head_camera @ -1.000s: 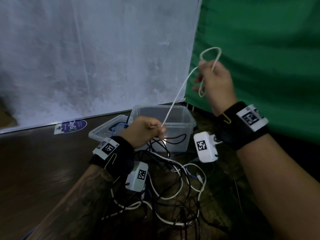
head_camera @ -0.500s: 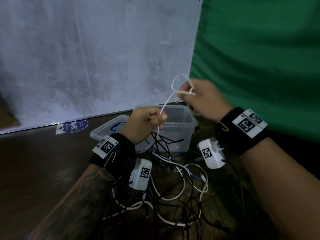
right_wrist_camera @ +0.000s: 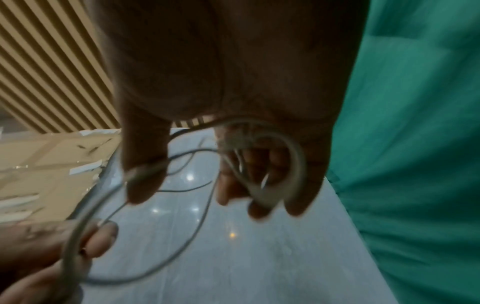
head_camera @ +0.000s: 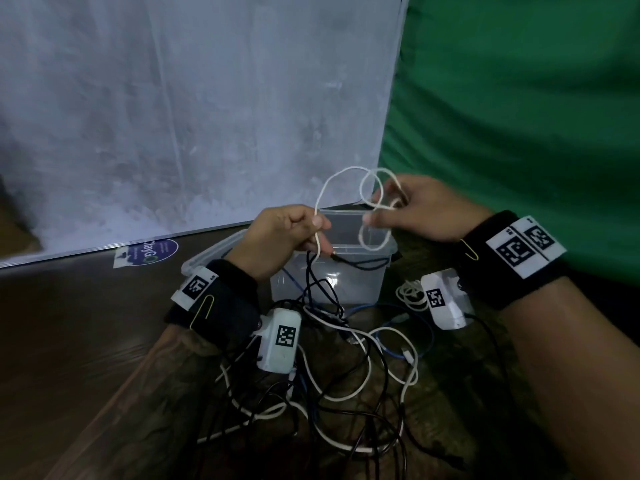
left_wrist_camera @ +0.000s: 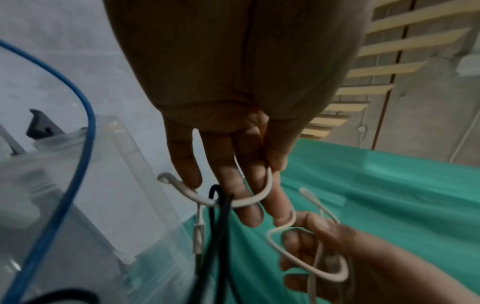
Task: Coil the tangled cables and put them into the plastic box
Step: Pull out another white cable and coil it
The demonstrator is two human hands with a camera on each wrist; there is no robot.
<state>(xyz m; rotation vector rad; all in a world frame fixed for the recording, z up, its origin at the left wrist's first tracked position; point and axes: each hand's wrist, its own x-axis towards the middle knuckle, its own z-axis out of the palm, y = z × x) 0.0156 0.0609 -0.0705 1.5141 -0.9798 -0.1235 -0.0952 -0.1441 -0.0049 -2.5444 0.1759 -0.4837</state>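
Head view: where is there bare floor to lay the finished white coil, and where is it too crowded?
Bare dark wooden floor lies left of the left hand, between the round blue sticker and the forearm. Crowded: the tangle of black, white and blue cables before the clear plastic box, whose visible inside holds only a few cable strands.

Clear glossy plastic box (head_camera: 349,282) at centre. Smooth matt white cable (head_camera: 341,174) above it. Dark glossy wood-look floor (head_camera: 69,341), lower left. Green cloth (head_camera: 519,116), right. Black fabric wristbands (head_camera: 221,303).
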